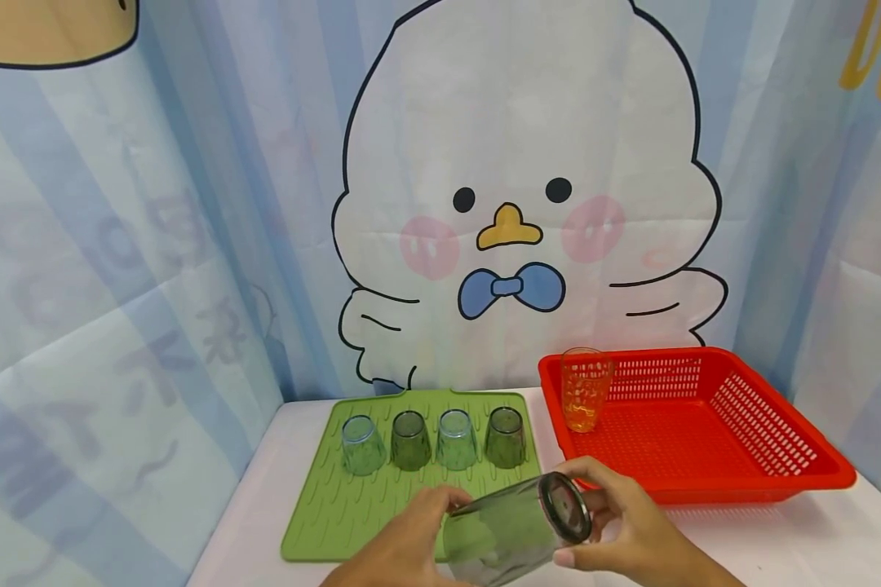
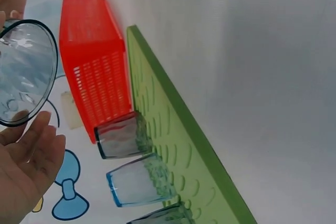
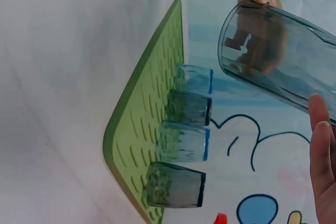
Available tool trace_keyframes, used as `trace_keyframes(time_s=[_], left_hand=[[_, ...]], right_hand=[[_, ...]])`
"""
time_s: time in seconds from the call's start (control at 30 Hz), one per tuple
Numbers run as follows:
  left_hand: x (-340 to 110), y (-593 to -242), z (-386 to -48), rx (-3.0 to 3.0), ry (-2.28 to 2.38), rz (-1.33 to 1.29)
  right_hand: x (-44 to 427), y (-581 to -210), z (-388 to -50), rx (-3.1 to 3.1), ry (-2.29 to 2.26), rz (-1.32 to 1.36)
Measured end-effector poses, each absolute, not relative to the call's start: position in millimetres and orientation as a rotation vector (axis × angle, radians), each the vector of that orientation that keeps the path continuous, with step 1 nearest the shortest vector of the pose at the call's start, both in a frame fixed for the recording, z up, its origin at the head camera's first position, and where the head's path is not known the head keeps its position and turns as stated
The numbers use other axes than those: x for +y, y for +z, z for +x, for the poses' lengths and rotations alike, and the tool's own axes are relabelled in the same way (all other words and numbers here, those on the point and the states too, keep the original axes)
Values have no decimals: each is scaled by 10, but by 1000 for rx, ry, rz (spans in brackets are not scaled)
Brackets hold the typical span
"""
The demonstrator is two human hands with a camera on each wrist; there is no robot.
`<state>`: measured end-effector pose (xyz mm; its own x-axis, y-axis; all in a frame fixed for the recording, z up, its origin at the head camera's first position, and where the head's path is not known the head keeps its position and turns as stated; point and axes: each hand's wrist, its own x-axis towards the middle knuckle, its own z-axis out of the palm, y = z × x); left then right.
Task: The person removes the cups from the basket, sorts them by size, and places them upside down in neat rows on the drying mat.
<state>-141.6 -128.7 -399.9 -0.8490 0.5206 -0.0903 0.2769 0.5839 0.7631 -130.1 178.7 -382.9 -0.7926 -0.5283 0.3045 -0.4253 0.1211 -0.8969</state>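
Note:
A clear, grey-tinted drinking glass (image 1: pixel 501 526) is held tilted on its side above the mat's front edge, its thick base toward the right. The left hand (image 1: pixel 408 534) grips it near the open rim, which faces the camera in the left wrist view. Around the base end, the right hand (image 1: pixel 635 522) holds it between thumb and fingers. Beyond them lies a green drying mat (image 1: pixel 352 522) with a row of several small upside-down glasses, bluish ones such as this blue-rimmed glass (image 1: pixel 456 440) alternating with darker ones such as this grey glass (image 1: pixel 505 439).
At the right stands a red plastic basket (image 1: pixel 712 440) with slotted walls. One tall amber-looking glass (image 1: pixel 584 391) stands in its left back corner. The white table (image 1: pixel 242 530) meets a printed curtain (image 1: pixel 301 326) at the back and sides.

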Motion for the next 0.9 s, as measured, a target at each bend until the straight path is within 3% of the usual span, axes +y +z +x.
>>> trace_keyframes(time_s=[0.37, 0.47, 0.57, 0.67, 0.9], left_hand=[[-1286, -4215, -1489, 2433, 1101, 670], [-1346, -4508, -1636, 2390, 1098, 712], [-1489, -5054, -1909, 2289, 1184, 772], [-1633, -5312, -2025, 2226, 1254, 802], [-1861, -4580, -1643, 2395, 1260, 713]], right_hand=[[1701, -3913, -1279, 2268, -1795, -935], [1690, -3926, -1284, 2250, -1807, -956], [1681, -3926, -1295, 2236, -1810, -947], [1675, -3924, -1305, 2234, -1807, -919], [1660, -3938, -1329, 2234, -1837, -942]])
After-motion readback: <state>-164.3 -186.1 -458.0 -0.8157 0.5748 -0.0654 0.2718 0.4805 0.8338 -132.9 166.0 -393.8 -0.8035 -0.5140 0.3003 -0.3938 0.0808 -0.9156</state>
